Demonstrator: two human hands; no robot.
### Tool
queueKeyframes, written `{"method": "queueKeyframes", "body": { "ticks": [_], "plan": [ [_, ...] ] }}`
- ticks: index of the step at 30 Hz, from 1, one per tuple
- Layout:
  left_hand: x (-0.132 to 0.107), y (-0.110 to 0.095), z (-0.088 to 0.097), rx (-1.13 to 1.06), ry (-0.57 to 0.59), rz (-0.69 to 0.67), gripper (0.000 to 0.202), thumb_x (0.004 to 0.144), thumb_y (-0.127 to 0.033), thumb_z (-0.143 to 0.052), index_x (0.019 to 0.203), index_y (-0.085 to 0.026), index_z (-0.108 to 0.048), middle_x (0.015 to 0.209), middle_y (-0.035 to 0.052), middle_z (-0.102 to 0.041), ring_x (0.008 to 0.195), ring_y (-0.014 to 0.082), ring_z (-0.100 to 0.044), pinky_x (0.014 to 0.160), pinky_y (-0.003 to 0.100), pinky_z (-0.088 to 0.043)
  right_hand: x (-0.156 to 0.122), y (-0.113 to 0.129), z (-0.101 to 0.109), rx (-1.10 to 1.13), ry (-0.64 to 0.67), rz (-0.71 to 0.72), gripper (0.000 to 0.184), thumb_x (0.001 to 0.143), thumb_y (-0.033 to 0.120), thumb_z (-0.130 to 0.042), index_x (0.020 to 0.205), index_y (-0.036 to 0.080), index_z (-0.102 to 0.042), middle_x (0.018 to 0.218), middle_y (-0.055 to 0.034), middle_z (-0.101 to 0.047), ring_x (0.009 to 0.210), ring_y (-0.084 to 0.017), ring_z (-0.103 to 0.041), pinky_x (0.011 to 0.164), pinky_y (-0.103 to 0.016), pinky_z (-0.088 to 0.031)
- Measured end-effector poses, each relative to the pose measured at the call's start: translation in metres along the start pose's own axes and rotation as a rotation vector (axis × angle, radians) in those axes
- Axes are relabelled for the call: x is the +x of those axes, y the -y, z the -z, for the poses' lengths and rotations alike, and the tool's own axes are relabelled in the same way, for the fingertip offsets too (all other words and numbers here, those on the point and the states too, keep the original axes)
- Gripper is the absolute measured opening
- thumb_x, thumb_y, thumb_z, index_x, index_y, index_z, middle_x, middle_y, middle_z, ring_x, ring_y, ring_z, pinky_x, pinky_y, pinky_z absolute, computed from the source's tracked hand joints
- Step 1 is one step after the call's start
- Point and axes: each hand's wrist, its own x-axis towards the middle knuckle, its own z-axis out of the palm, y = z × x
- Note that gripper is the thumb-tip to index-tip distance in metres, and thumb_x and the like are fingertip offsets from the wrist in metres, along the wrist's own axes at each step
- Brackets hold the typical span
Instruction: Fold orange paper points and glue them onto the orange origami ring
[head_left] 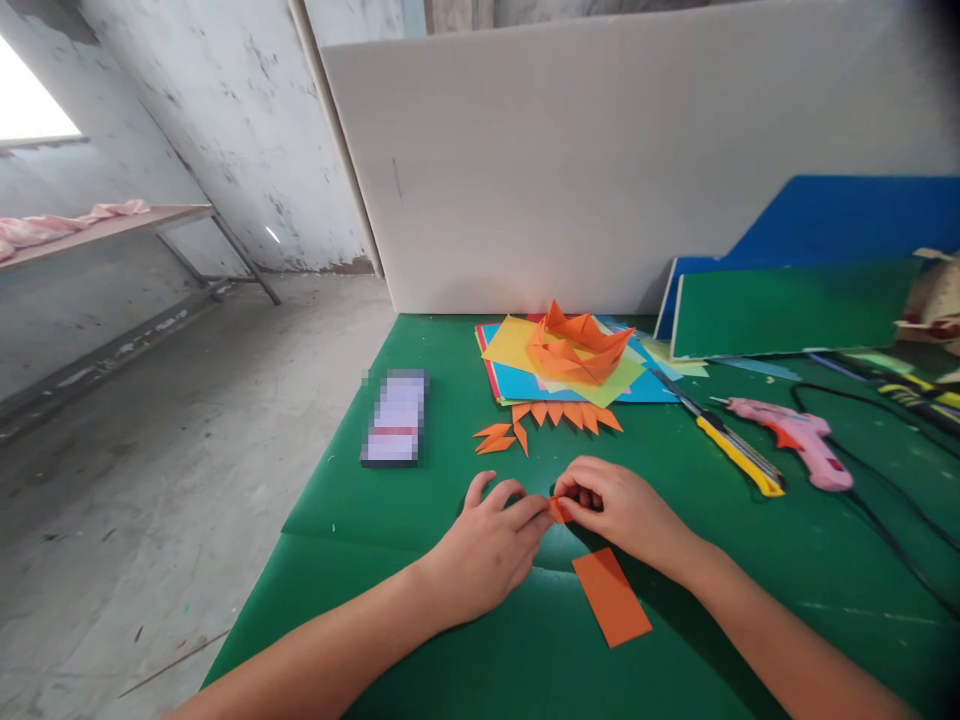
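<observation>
1. A big white board (637,150) stands upright along the far edge of the table.
2. The green table cover (360,500) spreads under everything.
3. A blue board (847,215) leans at the far right, with a green board (787,310) propped in front of it.
4. A stack of coloured paper sheets (517,385) lies near the white board, and folded orange paper shapes (577,345) sit on top of it.
5. The left hand (487,545) rests low on the cover. Its fingers are curled and its thumb and fingertips are pinched closed on a small orange piece.
6. The right hand (622,505) meets it from the other side, knuckles up. Its fingers are bent in tight and grip the same piece.
7. A pink glue gun (795,440) lies to the right, well apart from the hands, with a black cable (892,530) trailing past it.
8. A yellow utility knife (739,455) lies just beside the glue gun, on its left.
9. An orange paper strip (611,597) lies flat just below the right hand, near the wrist.
10. A row of small orange folded triangles (566,413) lies between the paper stack and the hands.
11. The small orange piece (559,509) sits between the two sets of fingertips, just above the cover, mostly hidden by them.
</observation>
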Motion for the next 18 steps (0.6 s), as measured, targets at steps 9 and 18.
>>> {"method": "queueKeyframes", "body": {
  "ticks": [9,18],
  "plan": [
    [-0.0003,-0.0015,-0.0010,-0.033,0.004,0.015,0.034,0.097,-0.026,-0.037,0.128,-0.023,-0.049,0.124,0.0027,-0.057,0.110,0.0219,-0.045,0.104,0.046,-0.021,-0.0036,-0.0023,0.0031,-0.144,0.011,0.209,0.015,0.092,0.018,-0.049,0.083,0.022,-0.061,0.083,-0.0029,-0.064,0.077,-0.017,-0.058,0.066,-0.029,-0.042],
    [-0.0003,-0.0009,0.0002,-0.020,0.000,0.020,0.033,0.095,-0.028,-0.044,0.127,-0.025,-0.051,0.120,0.0022,-0.057,0.109,0.0215,-0.047,0.103,0.045,-0.024,-0.0039,-0.0057,0.0087,-0.174,0.072,0.316,0.022,0.096,0.020,-0.045,0.094,0.024,-0.067,0.091,-0.0040,-0.069,0.085,-0.018,-0.062,0.073,-0.030,-0.046]
  ]
}}
